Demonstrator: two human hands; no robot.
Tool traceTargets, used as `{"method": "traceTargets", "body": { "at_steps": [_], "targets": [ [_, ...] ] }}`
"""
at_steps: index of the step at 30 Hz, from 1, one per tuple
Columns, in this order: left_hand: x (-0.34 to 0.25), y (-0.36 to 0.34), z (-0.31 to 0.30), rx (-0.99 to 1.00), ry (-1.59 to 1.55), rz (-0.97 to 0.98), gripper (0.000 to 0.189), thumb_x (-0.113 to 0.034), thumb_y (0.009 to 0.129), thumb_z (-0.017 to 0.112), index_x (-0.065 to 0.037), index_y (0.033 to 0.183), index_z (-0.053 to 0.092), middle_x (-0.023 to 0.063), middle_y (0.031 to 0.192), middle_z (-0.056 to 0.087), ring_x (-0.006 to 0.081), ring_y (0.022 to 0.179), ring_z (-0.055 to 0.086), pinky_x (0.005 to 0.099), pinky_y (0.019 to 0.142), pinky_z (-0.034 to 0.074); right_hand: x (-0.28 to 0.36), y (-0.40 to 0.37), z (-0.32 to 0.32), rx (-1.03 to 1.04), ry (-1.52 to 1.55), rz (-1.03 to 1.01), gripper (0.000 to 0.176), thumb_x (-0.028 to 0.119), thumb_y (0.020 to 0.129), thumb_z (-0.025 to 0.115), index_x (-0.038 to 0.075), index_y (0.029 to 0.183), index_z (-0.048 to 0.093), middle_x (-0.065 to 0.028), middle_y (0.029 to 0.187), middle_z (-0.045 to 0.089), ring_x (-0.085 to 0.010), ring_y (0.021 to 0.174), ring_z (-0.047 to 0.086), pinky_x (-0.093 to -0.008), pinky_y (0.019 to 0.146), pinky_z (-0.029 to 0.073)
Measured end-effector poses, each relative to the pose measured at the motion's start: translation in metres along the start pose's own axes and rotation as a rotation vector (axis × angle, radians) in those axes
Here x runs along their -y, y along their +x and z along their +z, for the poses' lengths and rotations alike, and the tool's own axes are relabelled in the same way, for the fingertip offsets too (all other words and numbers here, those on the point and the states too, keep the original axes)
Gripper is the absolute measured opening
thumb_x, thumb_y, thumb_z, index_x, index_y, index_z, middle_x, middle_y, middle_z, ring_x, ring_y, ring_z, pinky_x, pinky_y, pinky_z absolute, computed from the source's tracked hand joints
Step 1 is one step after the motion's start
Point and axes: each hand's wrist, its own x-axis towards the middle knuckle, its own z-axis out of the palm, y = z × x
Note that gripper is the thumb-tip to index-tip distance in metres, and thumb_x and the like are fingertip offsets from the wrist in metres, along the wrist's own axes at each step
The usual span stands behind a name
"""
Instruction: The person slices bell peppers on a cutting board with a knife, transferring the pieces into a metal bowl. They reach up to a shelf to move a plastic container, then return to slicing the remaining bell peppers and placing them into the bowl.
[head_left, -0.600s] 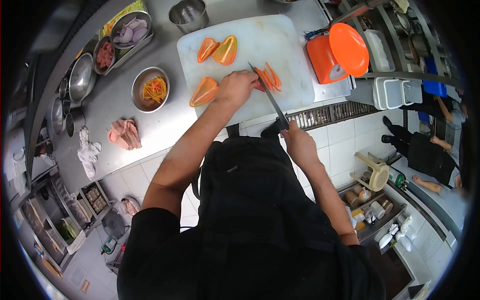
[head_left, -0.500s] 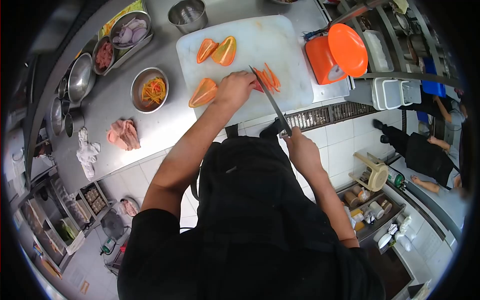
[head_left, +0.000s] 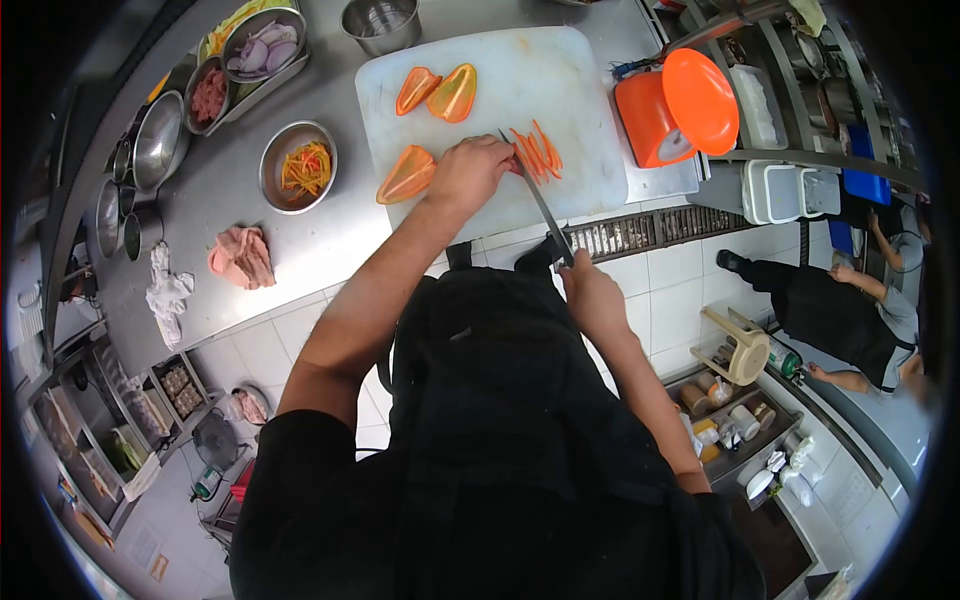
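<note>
Presses a pepper piece onto the white cutting board with the left hand, fingers curled and bunched together. Grips the knife in the right hand, fingers wrapped around the handle, blade slanting to the piece. Keeps cut strips just beside the blade, pepper halves farther left.

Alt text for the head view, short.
The right hand holds a knife, its blade at orange pepper strips beside the left hand on a white cutting board. Three pepper halves lie on the board; steel bowls stand nearby.
</note>
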Motion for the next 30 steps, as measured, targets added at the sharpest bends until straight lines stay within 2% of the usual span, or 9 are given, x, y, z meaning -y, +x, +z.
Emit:
{"method": "traceTargets", "body": {
  "at_steps": [6, 9, 12, 15, 18, 24, 27, 30],
  "targets": [
    [0.003, 0.007, -0.002, 0.032, -0.009, 0.0, 0.01, -0.016, 0.095, 0.075, -0.011, 0.102, 0.079, 0.0077, 0.104, 0.075, 0.0333, 0.1, 0.072, 0.0456, 0.088, 0.058, 0.005, -0.004, -0.023, 0.038, 0.006, 0.005, 0.027, 0.028, 0.108, 0.062, 0.003, 0.108, 0.052, -0.0273, 0.083, 0.073, -0.0514, 0.081, 0.071, -0.0615, 0.072, 0.055],
    [0.001, 0.004, -0.004, 0.032, 0.0, -0.01, 0.009, -0.015, 0.095, 0.074, -0.012, 0.101, 0.079, 0.0075, 0.104, 0.075, 0.0331, 0.1, 0.072, 0.0455, 0.088, 0.058, 0.002, -0.011, -0.013, 0.047, -0.018, 0.035, 0.027, 0.027, 0.108, 0.062, 0.002, 0.107, 0.051, -0.0265, 0.083, 0.072, -0.0515, 0.081, 0.071, -0.0614, 0.073, 0.055],
    [0.001, 0.003, -0.005, 0.062, 0.009, -0.02, 0.009, -0.015, 0.096, 0.073, -0.012, 0.101, 0.079, 0.0076, 0.103, 0.075, 0.0329, 0.1, 0.072, 0.0452, 0.088, 0.058, 0.0, 0.0, 0.005, -0.009, 0.049, 0.011, 0.026, 0.025, 0.108, 0.063, 0.002, 0.107, 0.051, -0.0295, 0.079, 0.07, -0.0547, 0.079, 0.068, -0.0643, 0.069, 0.051],
    [0.002, 0.007, -0.007, 0.086, 0.024, -0.034, 0.009, -0.016, 0.096, 0.073, -0.012, 0.101, 0.079, 0.0076, 0.102, 0.075, 0.0328, 0.1, 0.072, 0.045, 0.088, 0.058, 0.002, 0.004, -0.002, -0.01, 0.054, -0.019, 0.026, 0.025, 0.108, 0.063, 0.002, 0.107, 0.051, -0.0298, 0.079, 0.07, -0.0548, 0.08, 0.068, -0.0644, 0.07, 0.052],
    [0.006, 0.007, -0.003, 0.066, 0.054, -0.013, 0.009, -0.016, 0.096, 0.073, -0.012, 0.101, 0.079, 0.0074, 0.102, 0.075, 0.0328, 0.1, 0.072, 0.045, 0.088, 0.059, 0.007, -0.008, -0.02, 0.023, 0.048, -0.002, 0.026, 0.024, 0.108, 0.063, 0.001, 0.107, 0.05, -0.0304, 0.079, 0.07, -0.0548, 0.08, 0.069, -0.0647, 0.07, 0.052],
    [0.002, 0.003, -0.004, 0.039, 0.053, -0.003, 0.008, -0.015, 0.096, 0.072, -0.012, 0.1, 0.079, 0.0069, 0.103, 0.075, 0.0327, 0.1, 0.072, 0.0448, 0.088, 0.059, -0.002, 0.0, 0.002, 0.019, 0.028, -0.017, 0.026, 0.025, 0.108, 0.062, 0.002, 0.106, 0.051, -0.0272, 0.081, 0.072, -0.051, 0.08, 0.071, -0.0615, 0.072, 0.055],
    [0.003, 0.003, -0.006, 0.043, 0.045, 0.014, 0.009, -0.015, 0.095, 0.073, -0.011, 0.101, 0.078, 0.0072, 0.103, 0.075, 0.0329, 0.1, 0.072, 0.045, 0.088, 0.059, 0.004, -0.003, -0.016, 0.029, 0.011, -0.03, 0.026, 0.025, 0.108, 0.062, 0.002, 0.106, 0.051, -0.0272, 0.081, 0.072, -0.0511, 0.08, 0.071, -0.0619, 0.072, 0.055],
    [0.005, 0.003, -0.005, 0.046, 0.053, 0.009, 0.009, -0.015, 0.095, 0.073, -0.011, 0.101, 0.078, 0.0074, 0.103, 0.075, 0.0328, 0.101, 0.071, 0.0451, 0.089, 0.059, 0.011, -0.017, -0.024, 0.058, -0.005, 0.037, 0.026, 0.025, 0.108, 0.063, 0.002, 0.106, 0.051, -0.0273, 0.081, 0.072, -0.0511, 0.08, 0.071, -0.0619, 0.072, 0.055]
  ]
}}
